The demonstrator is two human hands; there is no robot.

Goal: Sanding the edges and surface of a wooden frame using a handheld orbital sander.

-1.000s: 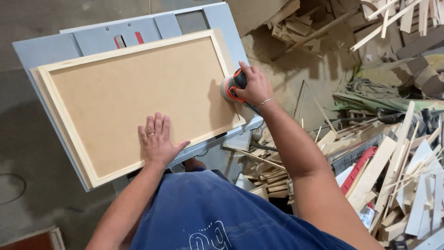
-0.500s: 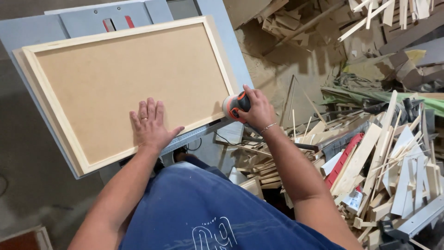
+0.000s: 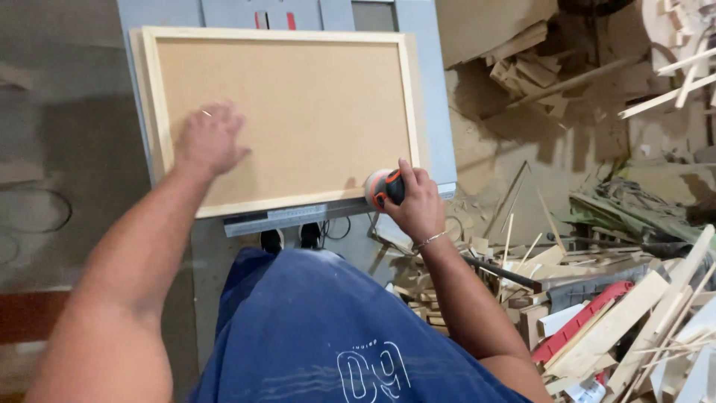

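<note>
A small round orange-and-black sander [image 3: 382, 187] sits at the lower right corner of a rectangular brown fibreboard panel with a pale wooden frame [image 3: 287, 119], in the middle of the frame. The right hand [image 3: 415, 203] grips the sander, fingers closed around its body, a thin bracelet on the wrist. The left hand [image 3: 209, 139] lies flat on the left part of the panel, fingers spread and holding nothing. The panel rests on a grey metal surface [image 3: 440, 112] in the upper centre. At the right of the frame lies a heap of pale wood offcuts [image 3: 626, 321], with a red plastic piece [image 3: 582, 321] among them. A blue shirt fills the bottom centre.
</note>
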